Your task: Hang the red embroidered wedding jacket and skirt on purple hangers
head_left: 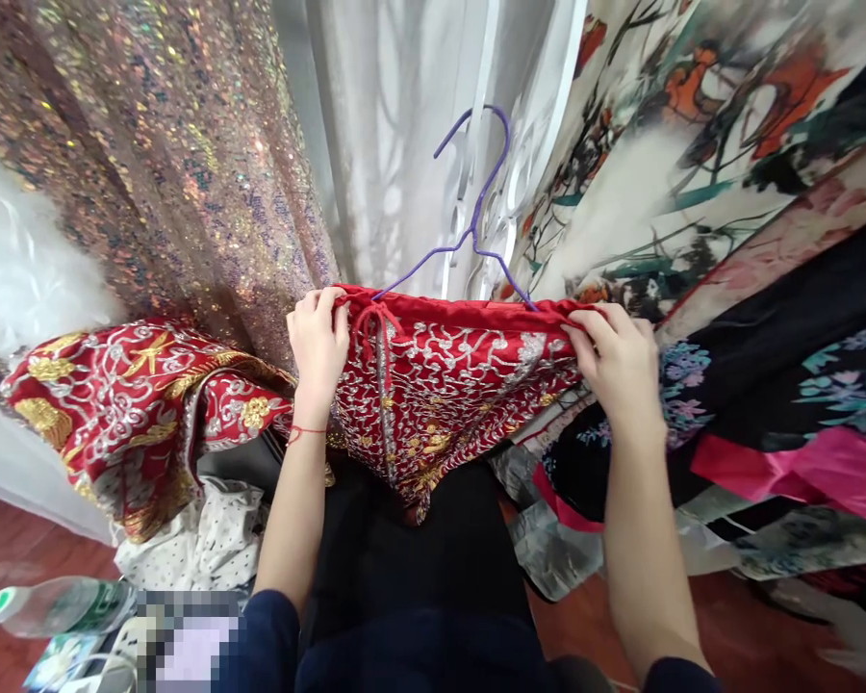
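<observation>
A red skirt (440,385) with silver and gold embroidery is stretched between my two hands by its plain red waistband. My left hand (318,337) pinches the left end of the band, close to a small red tie. At the right end, the fingers of my right hand (613,351) are closed on the band. A purple wire hanger (474,226) rises from inside the waistband, its hook free in front of the white backdrop; its lower part is hidden by the cloth. The skirt's lower part hangs over my dark-clothed lap.
A matching red embroidered cloth (137,404) drapes at left. Behind hang a sequined fabric (165,144) and a painted-print fabric (693,125). A black floral garment (765,356) hangs right. Lower left are a polka-dot cloth (194,539) and a plastic bottle (58,606).
</observation>
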`<state>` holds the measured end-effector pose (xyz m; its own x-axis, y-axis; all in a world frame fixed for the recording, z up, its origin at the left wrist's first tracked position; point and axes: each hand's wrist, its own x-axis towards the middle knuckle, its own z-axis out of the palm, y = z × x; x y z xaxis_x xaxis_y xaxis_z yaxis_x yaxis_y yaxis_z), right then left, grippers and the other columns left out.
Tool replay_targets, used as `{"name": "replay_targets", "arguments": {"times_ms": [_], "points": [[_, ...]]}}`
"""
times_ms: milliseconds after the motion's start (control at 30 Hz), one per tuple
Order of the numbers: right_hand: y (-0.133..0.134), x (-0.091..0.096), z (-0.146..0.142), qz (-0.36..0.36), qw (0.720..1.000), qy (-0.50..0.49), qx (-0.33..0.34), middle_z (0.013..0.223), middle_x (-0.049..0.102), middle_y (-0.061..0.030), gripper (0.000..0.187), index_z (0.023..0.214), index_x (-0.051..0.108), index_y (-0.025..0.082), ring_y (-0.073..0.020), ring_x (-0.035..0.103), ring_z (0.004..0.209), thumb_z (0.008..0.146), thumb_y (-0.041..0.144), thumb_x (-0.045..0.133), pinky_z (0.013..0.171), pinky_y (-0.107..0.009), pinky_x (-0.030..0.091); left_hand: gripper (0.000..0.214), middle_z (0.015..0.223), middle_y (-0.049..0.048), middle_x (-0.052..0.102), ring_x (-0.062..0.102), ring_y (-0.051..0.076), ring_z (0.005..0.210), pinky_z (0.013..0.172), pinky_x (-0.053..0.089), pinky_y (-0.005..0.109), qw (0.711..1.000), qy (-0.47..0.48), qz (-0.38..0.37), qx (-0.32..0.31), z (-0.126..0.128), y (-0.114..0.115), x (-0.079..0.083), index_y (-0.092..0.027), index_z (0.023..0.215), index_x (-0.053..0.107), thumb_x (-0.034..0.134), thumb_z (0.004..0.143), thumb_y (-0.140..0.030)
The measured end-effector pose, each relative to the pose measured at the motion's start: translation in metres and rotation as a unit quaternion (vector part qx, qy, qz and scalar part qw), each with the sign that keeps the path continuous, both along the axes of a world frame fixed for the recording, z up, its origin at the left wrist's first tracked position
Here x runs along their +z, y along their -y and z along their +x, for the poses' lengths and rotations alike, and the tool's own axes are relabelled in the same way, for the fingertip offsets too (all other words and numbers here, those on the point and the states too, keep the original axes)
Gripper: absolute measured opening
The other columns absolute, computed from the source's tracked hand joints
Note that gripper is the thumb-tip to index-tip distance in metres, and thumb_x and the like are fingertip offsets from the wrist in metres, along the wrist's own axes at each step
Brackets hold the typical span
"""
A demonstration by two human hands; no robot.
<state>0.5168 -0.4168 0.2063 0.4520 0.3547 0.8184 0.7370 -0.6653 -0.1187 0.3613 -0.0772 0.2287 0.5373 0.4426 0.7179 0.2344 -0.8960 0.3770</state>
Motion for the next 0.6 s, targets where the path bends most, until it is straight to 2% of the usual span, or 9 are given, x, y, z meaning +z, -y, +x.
{"name": "replay_targets", "arguments": {"times_ms": [167,233,433,600], "points": [[-0.039,-0.012,0.023,0.172,0.985,0.005,-0.012,0.088,0.063,-0.0113,0.040,0.086,0.061,0.020,-0.0251,0.060,0.086,0.102,0.045,0.035,0.081,-0.040,0.046,0.027,0.110,0.0113,0.068,0.062,0.026,0.104,0.099,0.040,0.042,0.999,0.030,-0.008,0.013,0.002,0.003,-0.006,-0.021,0.107,0.060,0.035,0.101,-0.028],[-0.051,-0.018,0.032,0.197,0.980,0.004,-0.040,0.081,0.058,-0.0100,0.043,0.078,0.057,0.021,-0.0248,0.057,0.080,0.102,0.044,0.030,0.078,-0.041,0.045,0.029,0.109,0.0125,0.068,0.061,0.026,0.104,0.099,0.040,0.042,0.999,0.036,-0.014,0.008,0.005,0.006,-0.009,-0.020,0.107,0.059,0.032,0.102,-0.029],[-0.051,-0.031,0.047,0.144,0.987,0.014,-0.072,0.072,0.052,-0.0073,0.042,0.068,0.047,0.023,-0.0222,0.051,0.069,0.100,0.043,0.029,0.070,-0.036,0.039,0.035,0.107,0.0153,0.064,0.060,0.028,0.103,0.094,0.044,0.041,0.998,0.063,-0.022,0.019,0.014,0.007,-0.023,-0.017,0.106,0.058,0.028,0.103,-0.035],[-0.041,-0.030,0.045,0.096,0.993,0.028,-0.070,0.069,0.050,-0.0057,0.040,0.066,0.046,0.024,-0.0200,0.047,0.065,0.100,0.040,0.032,0.065,-0.034,0.035,0.035,0.105,0.0140,0.062,0.060,0.027,0.102,0.095,0.044,0.042,0.996,0.081,-0.030,0.006,0.018,0.004,-0.029,-0.018,0.106,0.059,0.030,0.103,-0.038]]}}
